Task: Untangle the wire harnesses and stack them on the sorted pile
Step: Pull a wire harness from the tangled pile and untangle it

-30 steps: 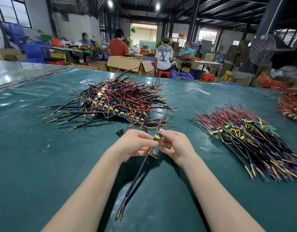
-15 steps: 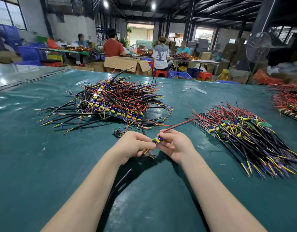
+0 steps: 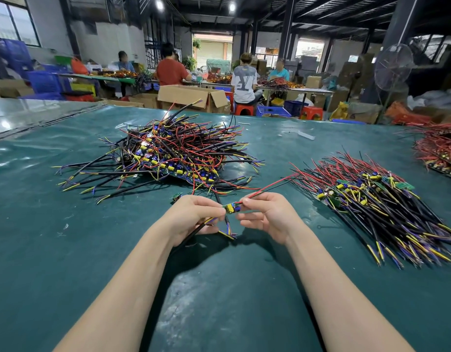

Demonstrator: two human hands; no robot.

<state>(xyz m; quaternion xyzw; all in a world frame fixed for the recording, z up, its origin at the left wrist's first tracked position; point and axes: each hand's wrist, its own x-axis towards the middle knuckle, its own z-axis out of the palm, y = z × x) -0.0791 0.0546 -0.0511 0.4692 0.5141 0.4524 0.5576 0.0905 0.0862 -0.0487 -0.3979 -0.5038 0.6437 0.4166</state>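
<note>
**One harness held between both hands, over the green mat**

Holds a single wire harness (image 3: 230,207) just above the green table mat (image 3: 67,250), in front of the tangled pile (image 3: 168,153) and left of the sorted pile (image 3: 371,207).

Grips with the left hand (image 3: 194,214), fingers curled round the harness's black cable (image 3: 191,236), thumb and forefinger closed at the left end of its small circuit board. Slants the cable down and left beneath the palm.

Pinches with the right hand (image 3: 267,214), thumb and forefinger on the red lead (image 3: 270,185) at the board's right end, remaining fingers loosely bent and holding nothing. Stretches the lead up and right, reaching the near left edge of the sorted pile.

Lying on the mat just beside the left hand: a loose small board (image 3: 176,196). Farther right, well apart: another heap of red wires (image 3: 437,151). Beyond the table: an open cardboard box (image 3: 194,96) and a standing fan (image 3: 393,67).
</note>
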